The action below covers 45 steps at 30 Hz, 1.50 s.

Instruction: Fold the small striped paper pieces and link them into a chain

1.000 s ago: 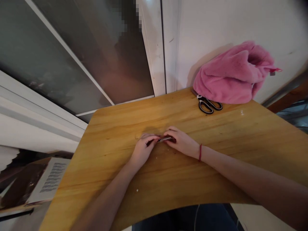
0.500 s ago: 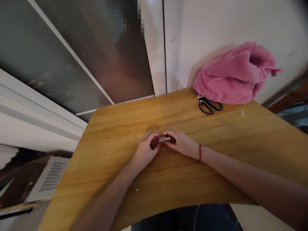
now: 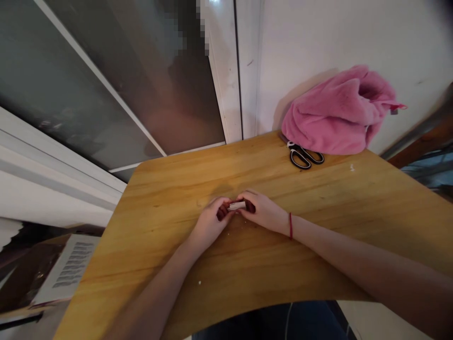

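Note:
A small, pale, flat-sided piece [image 3: 237,206] is pinched between my two hands just above the middle of the wooden table [image 3: 269,269]. My left hand [image 3: 211,218] curls around its left end, thumb and fingers closed on it. From the other side my right hand [image 3: 264,209], with a red cord at the wrist, grips the right end. Fingers cover both ends, and the piece is too small to tell its kind. A few tiny white crumbs lie on the wood below the hands.
Black-handled scissors [image 3: 300,158] lie at the table's back edge, their blades under a pink plush cloth bundle [image 3: 336,113] against the white wall. A dark-paned door frame [image 3: 226,108] rises behind. An open cardboard box [image 3: 71,264] stands left of the table.
The pale piece has tilted slightly in my fingers, so a broader white side shows. Both hands keep their grip. The whole view has shifted a little.

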### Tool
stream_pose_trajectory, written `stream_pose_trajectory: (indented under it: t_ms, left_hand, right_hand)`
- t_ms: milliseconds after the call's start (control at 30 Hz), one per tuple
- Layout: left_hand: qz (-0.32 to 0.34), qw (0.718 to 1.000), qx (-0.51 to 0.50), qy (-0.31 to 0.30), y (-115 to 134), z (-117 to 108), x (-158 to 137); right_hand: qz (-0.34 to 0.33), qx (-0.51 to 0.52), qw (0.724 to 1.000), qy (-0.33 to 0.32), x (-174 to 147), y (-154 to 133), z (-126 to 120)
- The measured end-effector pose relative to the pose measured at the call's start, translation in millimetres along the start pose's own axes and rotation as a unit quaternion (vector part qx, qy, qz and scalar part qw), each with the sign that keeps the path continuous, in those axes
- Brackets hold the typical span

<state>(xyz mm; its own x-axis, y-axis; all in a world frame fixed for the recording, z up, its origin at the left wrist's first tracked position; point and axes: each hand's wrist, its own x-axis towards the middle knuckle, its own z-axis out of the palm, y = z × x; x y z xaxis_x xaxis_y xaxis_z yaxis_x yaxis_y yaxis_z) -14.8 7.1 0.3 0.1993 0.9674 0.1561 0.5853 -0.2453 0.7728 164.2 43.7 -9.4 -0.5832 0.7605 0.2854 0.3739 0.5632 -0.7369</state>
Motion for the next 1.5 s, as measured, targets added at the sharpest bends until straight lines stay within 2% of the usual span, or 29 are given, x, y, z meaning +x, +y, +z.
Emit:
stream_pose_trajectory:
  t_ms: [100, 300, 433, 533, 667, 867, 1100, 1300, 1500]
  left_hand:
    - [0.003, 1.0, 0.01, -0.005, 0.6, 1.6, -0.2]
    - [0.014, 1.0, 0.0, 0.016, 1.4, -1.9, -1.0]
    - [0.019, 0.999, 0.038, -0.004, -2.8, -1.9, -1.0]
    - [0.018, 0.999, 0.031, -0.012, -2.0, 0.1, -2.8]
    - [0.024, 0.999, 0.019, 0.032, 2.6, 1.4, -4.9]
    - [-0.022, 1.0, 0.014, 0.003, 1.6, 4.6, -3.4]
    - [-0.002, 0.999, -0.01, 0.047, 5.7, 1.6, -5.3]
    - [-0.027, 1.0, -0.015, 0.002, 4.6, 3.2, -3.7]
    - [-0.03, 0.999, 0.004, 0.015, 6.4, 5.8, -6.4]
  right_hand:
    - [0.015, 0.002, 1.0, -0.009, 1.0, 0.0, -0.3]
    - [-0.023, 0.012, 1.0, 0.005, 0.4, -2.5, -2.5]
    - [-0.003, -0.005, 1.0, 0.0, 0.2, 0.2, -1.4]
    - [-0.015, 0.0, 1.0, -0.007, -0.2, 0.5, -0.6]
    - [-0.037, 0.015, 0.999, 0.017, -1.6, -1.5, -0.2]
    - [0.0, 0.023, 1.0, 0.006, -1.5, -1.2, 3.9]
    - [-0.015, 0.026, 0.999, 0.025, -2.6, -7.5, -0.5]
    - [0.01, 0.002, 1.0, 0.011, -3.9, -2.0, 2.6]
    - [0.013, 0.01, 1.0, 0.024, -5.0, -7.0, 1.3]
